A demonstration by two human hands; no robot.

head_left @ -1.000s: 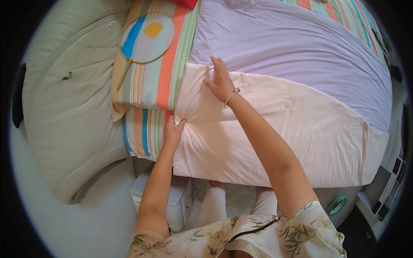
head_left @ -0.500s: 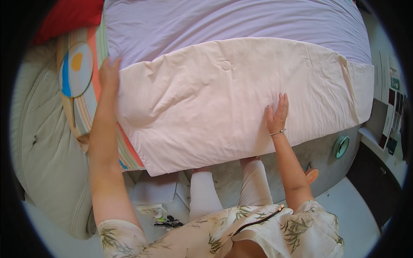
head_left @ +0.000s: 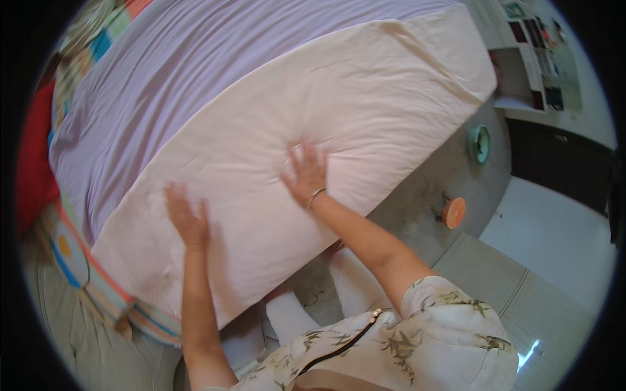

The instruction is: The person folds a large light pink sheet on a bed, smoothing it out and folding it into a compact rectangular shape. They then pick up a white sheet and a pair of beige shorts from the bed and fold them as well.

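A quilt lies spread on the bed. Its far part is lavender (head_left: pixel 176 62), and along my side a wide pale pink fold (head_left: pixel 372 85) shows. On the left part of the pink fold is my left hand (head_left: pixel 187 218), fingers spread and slightly blurred. My right hand (head_left: pixel 305 176), a bracelet at its wrist, presses flat near the middle of the fold, and small creases run out from its fingers. Neither hand grips the cloth.
Left of the quilt are a striped bed sheet (head_left: pixel 134 316), a round hand fan (head_left: pixel 68 254) and a red cushion (head_left: pixel 39 163). On the floor at right stand an orange-topped stool (head_left: pixel 454 213) and a green round object (head_left: pixel 480 144). Shelves (head_left: pixel 521 49) line the far right.
My left hand has come off the fold's left edge and onto the pink cloth. My right hand has shifted inward across the cloth. The pink surface looks smoother at left, and the view has turned.
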